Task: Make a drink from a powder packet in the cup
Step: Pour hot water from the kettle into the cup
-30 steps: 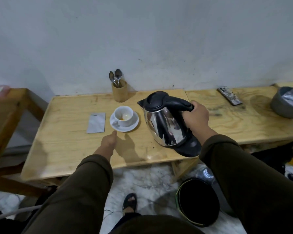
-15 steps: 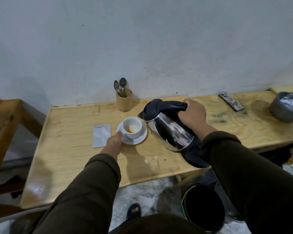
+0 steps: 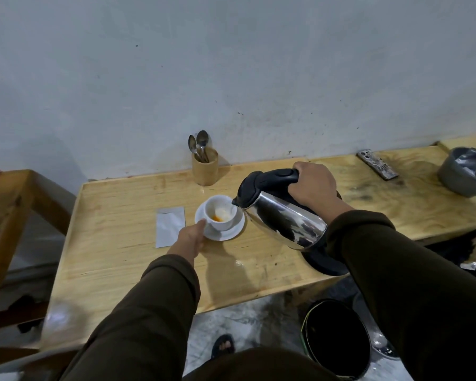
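A white cup point(image 3: 220, 213) stands on a white saucer point(image 3: 231, 232) on the wooden table point(image 3: 116, 259). Orange and pale powder lies in the cup's bottom. My right hand point(image 3: 312, 185) grips the black handle of a steel kettle point(image 3: 280, 218), which is tilted left with its spout at the cup's right rim. My left hand point(image 3: 188, 239) rests against the saucer's left edge, fingers touching the cup's side. A silver powder packet point(image 3: 170, 226) lies flat just left of the saucer.
A wooden holder with two spoons point(image 3: 204, 166) stands behind the cup by the wall. A phone point(image 3: 377, 164) and a grey bowl point(image 3: 463, 171) lie at the far right. A black bucket point(image 3: 337, 338) sits on the floor. A wooden chair frame point(image 3: 8, 215) stands left.
My right hand brought the kettle left and tipped it until its spout reached the cup. My left hand moved up from the table to the saucer and stays there.
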